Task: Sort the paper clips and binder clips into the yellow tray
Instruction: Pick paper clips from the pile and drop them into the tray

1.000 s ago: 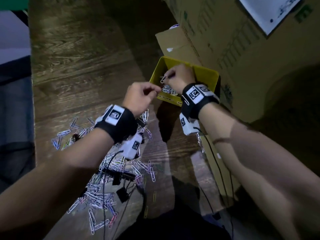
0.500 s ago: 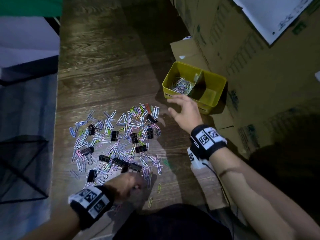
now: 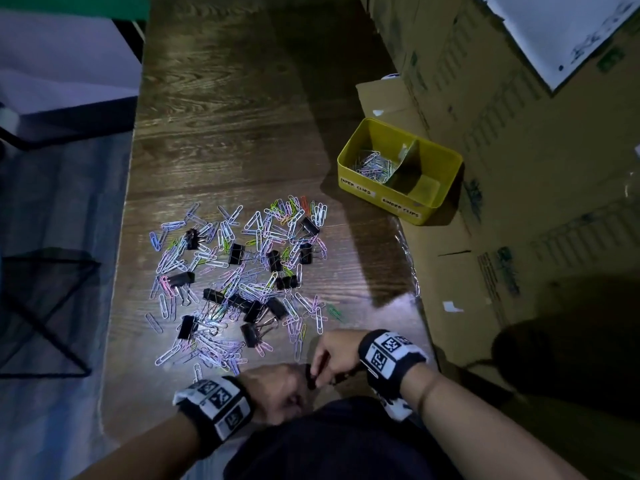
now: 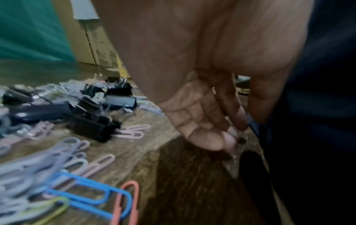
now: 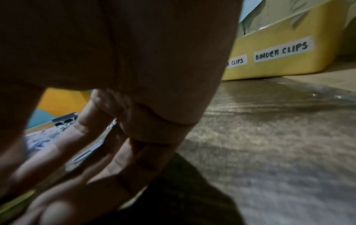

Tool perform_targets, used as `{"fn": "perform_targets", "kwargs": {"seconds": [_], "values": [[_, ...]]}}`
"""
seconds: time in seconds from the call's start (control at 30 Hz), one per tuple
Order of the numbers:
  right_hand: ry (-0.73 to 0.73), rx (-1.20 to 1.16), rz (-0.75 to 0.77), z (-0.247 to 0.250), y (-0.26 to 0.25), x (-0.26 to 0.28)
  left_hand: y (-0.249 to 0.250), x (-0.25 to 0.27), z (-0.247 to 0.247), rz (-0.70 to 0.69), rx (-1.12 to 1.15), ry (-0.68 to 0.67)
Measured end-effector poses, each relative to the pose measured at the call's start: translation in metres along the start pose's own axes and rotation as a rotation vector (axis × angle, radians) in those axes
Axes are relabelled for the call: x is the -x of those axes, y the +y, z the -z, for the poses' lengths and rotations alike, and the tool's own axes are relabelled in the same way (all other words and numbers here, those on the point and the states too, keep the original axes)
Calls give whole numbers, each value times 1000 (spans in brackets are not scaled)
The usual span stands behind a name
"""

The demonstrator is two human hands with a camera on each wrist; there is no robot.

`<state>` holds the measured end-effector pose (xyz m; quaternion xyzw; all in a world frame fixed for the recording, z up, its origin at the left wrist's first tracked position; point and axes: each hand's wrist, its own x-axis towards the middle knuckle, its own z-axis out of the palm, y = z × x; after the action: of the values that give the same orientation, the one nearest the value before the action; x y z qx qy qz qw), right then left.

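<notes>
A heap of pastel paper clips (image 3: 242, 271) mixed with black binder clips (image 3: 237, 253) lies mid-table. The yellow tray (image 3: 381, 199) stands at the right, with paper clips (image 3: 372, 166) in its left compartment; the compartment labelled binder clips looks bare. My left hand (image 3: 306, 379) and right hand (image 3: 317, 367) meet at the table's near edge, below the heap. Left fingers (image 4: 229, 140) curl down onto the wood around something small and dark that I cannot identify. Right fingers (image 5: 77, 152) stretch out fairly straight toward the left hand, with nothing visibly in them.
Cardboard boxes (image 3: 519, 168) wall off the right side, and the tray sits half on a flat piece of cardboard. A black wire frame (image 3: 45, 306) stands beyond the table's left edge. My dark clothing (image 3: 329, 445) presses against the near edge.
Both hands have left the tray. The left hand dropped to the near edge first, then the right hand swung back from beside the tray to meet it.
</notes>
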<state>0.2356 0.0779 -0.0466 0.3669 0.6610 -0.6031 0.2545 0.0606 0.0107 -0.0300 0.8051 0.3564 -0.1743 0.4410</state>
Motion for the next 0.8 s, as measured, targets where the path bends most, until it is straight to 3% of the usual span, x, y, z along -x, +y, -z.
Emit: {"fn": "perform_targets", "kwargs": {"seconds": [0.1,0.23,0.3,0.4,0.47,0.53,0.6,0.7,0.8], "values": [[234,-80,19,1,6,-2,-12,-20,2,31,130,174],[580,-152,51,10,14,11,-24,-30,17,65,142,353],[594,-164,72,10,15,18,-29,-25,21,112,122,422],[372,-156,86,4,9,18,-38,-16,18,196,68,484],[302,-160,84,-3,6,10,-35,-18,17,176,24,513],[376,-153,65,-5,5,6,-26,-27,19,103,-17,531],[540,-108,56,-5,7,7,-18,-39,22,47,-11,545],[778,-3,15,-6,14,13,-13,-44,30,113,57,631],[830,117,-81,-8,20,10,-17,-38,35,221,42,704]]}}
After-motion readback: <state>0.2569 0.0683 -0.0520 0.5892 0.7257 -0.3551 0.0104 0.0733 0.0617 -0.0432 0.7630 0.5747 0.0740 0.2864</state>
